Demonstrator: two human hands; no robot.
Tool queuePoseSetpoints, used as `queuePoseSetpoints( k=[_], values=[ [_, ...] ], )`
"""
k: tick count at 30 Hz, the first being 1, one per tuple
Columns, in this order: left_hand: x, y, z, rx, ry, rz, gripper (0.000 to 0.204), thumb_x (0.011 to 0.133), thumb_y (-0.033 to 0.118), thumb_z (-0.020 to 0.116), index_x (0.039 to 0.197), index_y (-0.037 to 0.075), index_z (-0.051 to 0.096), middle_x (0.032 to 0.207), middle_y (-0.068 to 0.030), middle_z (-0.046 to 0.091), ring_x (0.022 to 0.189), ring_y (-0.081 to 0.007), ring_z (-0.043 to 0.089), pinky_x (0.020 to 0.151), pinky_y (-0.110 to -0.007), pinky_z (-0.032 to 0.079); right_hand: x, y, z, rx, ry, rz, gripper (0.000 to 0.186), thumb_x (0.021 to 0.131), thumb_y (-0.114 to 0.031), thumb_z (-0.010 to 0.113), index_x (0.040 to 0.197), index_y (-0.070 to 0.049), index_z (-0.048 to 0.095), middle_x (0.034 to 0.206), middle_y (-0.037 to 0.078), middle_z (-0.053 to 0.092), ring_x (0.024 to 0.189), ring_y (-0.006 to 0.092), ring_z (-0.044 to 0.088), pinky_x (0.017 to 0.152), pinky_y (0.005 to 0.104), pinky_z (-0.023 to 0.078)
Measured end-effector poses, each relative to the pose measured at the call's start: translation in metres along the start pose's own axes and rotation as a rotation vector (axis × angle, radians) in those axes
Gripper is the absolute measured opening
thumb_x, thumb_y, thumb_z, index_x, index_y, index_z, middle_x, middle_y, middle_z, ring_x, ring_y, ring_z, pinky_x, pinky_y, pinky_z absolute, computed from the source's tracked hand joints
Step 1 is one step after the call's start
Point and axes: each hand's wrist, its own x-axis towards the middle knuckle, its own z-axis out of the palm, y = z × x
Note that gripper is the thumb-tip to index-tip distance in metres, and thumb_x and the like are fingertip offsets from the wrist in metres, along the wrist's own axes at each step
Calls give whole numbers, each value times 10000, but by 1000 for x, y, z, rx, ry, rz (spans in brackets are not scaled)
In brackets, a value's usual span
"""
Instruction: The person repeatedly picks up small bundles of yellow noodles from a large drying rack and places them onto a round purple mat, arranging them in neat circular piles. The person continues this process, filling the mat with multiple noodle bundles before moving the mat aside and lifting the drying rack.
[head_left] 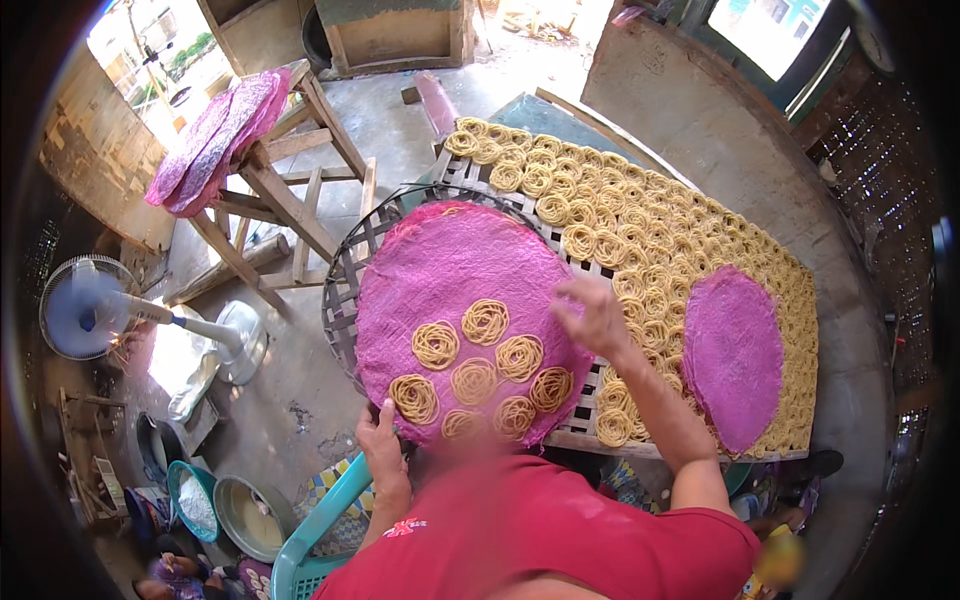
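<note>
A round pink mesh sheet (450, 265) lies on a dark woven basket tray (345, 300) in front of me. Several coils of yellow noodles (485, 321) rest on its nearer half; those closest to my body are partly blurred. At the sheet's lower left rim is my left hand (383, 445), closed on the edge, thumb uppermost and the other fingers partly hidden. Above the right side of the sheet hovers my right hand (595, 315). Its fingers are bent and apart, with nothing visible in them.
Rows of noodle coils (650, 230) cover a slatted rack to the right, with a pink oval sheet (733, 355) over some. Folded pink sheets (225, 140) lie on a wooden stand at left. A fan (88, 305), basins (250, 515) and a teal plastic chair (318, 520) stand left.
</note>
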Motion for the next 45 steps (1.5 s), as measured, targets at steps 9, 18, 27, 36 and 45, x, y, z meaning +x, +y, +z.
queuePoseSetpoints(
  k=[9,18,27,36,45],
  values=[
    [4,0,-8,74,123,-139,350,1017,305,727,1183,9,641,973,-7,622,768,-76,549,563,-243,443,-46,-78,27,-162,-71,-133,541,794,-371,871,1204,-53,715,1217,103,659,1156,317,601,984,471,474],
    [-19,-32,-30,176,-200,-321,348,998,364,780,795,117,641,697,72,542,602,-44,454,506,-270,353,-45,-62,26,-40,-101,2,567,824,-336,860,1283,-62,672,1198,151,695,1158,343,628,1011,468,481],
    [-31,4,-9,166,-267,-189,145,1004,136,746,1056,5,713,947,-21,720,800,-90,625,722,-296,511,0,1,19,-156,85,391,804,896,-460,824,1506,-6,563,1337,249,678,1297,402,618,1141,493,476],
    [-25,10,0,77,-288,-24,343,992,95,726,1299,-46,666,1201,-94,740,1054,-136,673,946,-313,531,23,-2,7,56,26,592,546,831,-379,828,1229,-14,743,1103,215,782,1090,365,741,980,451,560],
    [-10,23,5,318,-212,127,372,993,116,717,1325,-37,652,1183,-101,753,1053,-170,685,962,-351,534,30,-19,6,94,155,194,259,931,-201,792,1055,-2,683,997,198,778,866,306,768,781,430,596]
  ],
)
